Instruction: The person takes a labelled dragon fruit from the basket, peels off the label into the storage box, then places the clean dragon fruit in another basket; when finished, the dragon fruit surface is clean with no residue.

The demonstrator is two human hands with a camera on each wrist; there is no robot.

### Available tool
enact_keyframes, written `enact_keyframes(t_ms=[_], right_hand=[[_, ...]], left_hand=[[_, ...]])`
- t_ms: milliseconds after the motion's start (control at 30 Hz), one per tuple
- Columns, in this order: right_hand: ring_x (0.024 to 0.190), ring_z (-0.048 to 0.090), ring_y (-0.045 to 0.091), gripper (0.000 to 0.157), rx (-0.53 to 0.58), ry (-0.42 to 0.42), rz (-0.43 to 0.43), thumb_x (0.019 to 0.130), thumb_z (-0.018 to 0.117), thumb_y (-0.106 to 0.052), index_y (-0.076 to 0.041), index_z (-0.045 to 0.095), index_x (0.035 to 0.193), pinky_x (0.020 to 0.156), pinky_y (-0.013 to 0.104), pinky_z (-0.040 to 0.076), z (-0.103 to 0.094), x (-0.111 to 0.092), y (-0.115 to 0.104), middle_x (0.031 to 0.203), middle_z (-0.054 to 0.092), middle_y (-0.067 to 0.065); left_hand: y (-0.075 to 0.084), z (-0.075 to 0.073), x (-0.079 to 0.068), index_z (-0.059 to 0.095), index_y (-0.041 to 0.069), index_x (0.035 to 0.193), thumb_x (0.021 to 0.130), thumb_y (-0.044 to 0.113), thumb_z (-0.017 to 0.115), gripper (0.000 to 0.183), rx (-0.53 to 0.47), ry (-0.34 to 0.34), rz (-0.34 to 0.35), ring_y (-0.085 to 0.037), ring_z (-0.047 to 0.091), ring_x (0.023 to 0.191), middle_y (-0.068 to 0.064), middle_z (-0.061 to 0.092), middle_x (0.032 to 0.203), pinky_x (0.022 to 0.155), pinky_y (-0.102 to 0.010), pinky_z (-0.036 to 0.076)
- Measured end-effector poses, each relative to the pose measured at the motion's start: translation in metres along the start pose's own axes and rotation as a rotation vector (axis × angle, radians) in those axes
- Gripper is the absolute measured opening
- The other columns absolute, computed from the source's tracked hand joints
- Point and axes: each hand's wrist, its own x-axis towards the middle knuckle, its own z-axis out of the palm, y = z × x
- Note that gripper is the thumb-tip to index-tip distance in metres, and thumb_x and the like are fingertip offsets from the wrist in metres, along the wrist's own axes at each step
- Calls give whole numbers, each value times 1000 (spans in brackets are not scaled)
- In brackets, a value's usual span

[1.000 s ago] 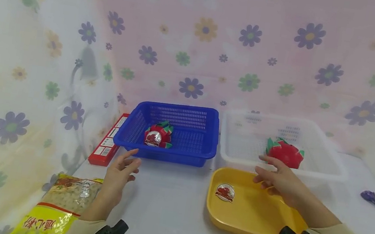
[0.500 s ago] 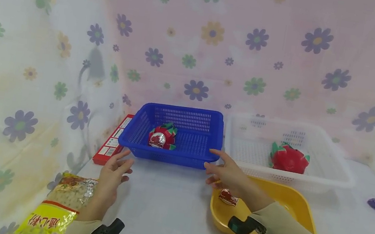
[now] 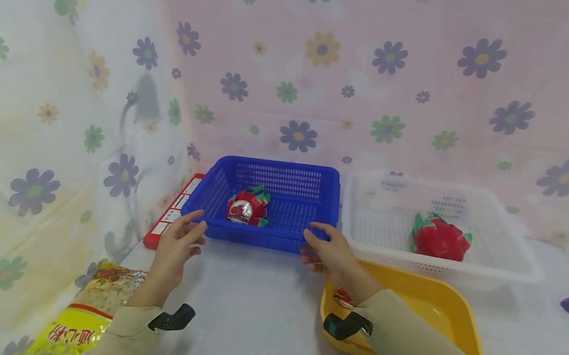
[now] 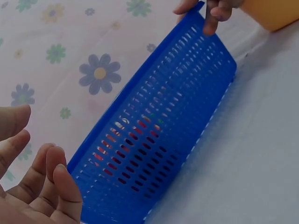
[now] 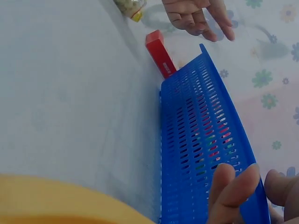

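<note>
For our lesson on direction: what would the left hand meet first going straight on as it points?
Most likely the blue basket, at its near left corner; the left hand points that way, though depth is unclear.

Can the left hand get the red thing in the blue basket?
Probably yes: the left hand is close to the blue basket, which has no lid, and nothing covers the red thing.

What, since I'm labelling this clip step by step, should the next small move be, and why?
Probably close the left hand on the near-left rim of the blue perforated basket: the right hand has thumb and fingers on either side of the rim near the other end, while the left grips nothing.
</note>
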Motion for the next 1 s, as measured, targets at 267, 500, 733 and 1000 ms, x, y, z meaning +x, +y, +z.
enact_keyframes(t_ms=[267, 500, 733, 1000], right_hand=[[68, 69, 15, 62, 20, 42, 5, 94, 64, -39, -24, 37, 148, 53, 20, 50, 4, 7, 1, 110, 70, 17], [63, 68, 14, 61, 22, 12, 3, 95, 66, -34, -19, 37, 147, 51, 20, 47, 5, 11, 2, 92, 71, 9], [61, 67, 13, 63, 17, -31, -1, 96, 64, -32, -14, 34, 148, 51, 20, 49, 2, 11, 0, 89, 71, 8], [60, 68, 12, 58, 87, -42, 4, 96, 64, -26, -12, 35, 145, 51, 20, 53, 3, 11, -2, 80, 70, 6]], left_hand=[[14, 2, 15, 52, 21, 140, 97, 30, 63, 46, 14, -15, 79, -12, 61, 90, 14, 61, 98, 76, -20, 53], [28, 8, 31, 52, 19, 141, 97, 28, 63, 47, 66, -35, 131, -10, 60, 92, 4, 61, 110, 79, -18, 54], [45, 21, 55, 50, 23, 143, 96, 34, 63, 49, 133, -54, 175, -20, 56, 114, -9, 56, 132, 96, -28, 51], [53, 25, 77, 48, 21, 144, 96, 29, 64, 51, 143, -71, 198, -21, 57, 112, -9, 56, 128, 100, -36, 51]])
